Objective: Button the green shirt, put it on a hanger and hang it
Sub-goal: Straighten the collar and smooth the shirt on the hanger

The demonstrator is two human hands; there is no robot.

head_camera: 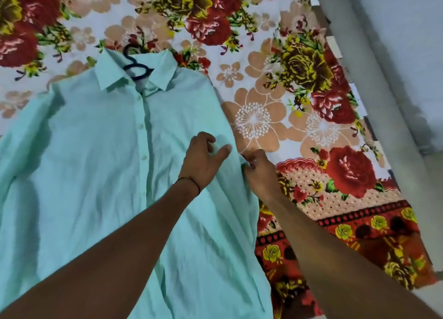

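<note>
Head view, green shirt (96, 163) buttoned, on hanger (135, 65)

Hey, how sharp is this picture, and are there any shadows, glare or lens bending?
Head view: left hand and right hand are slightly motion-blurred; a soft shadow falls on the shirt at frame left; the wall edge looks bowed by the wide lens; no glare.

You have one green shirt (96, 151), one dark hanger (134, 67) and one floral bedsheet (263, 79) before you. Three buttons (141, 126) show plainly. Two hands are in view, your left hand (203, 160) and right hand (259, 172), with one dark wristband (191, 182).
</note>
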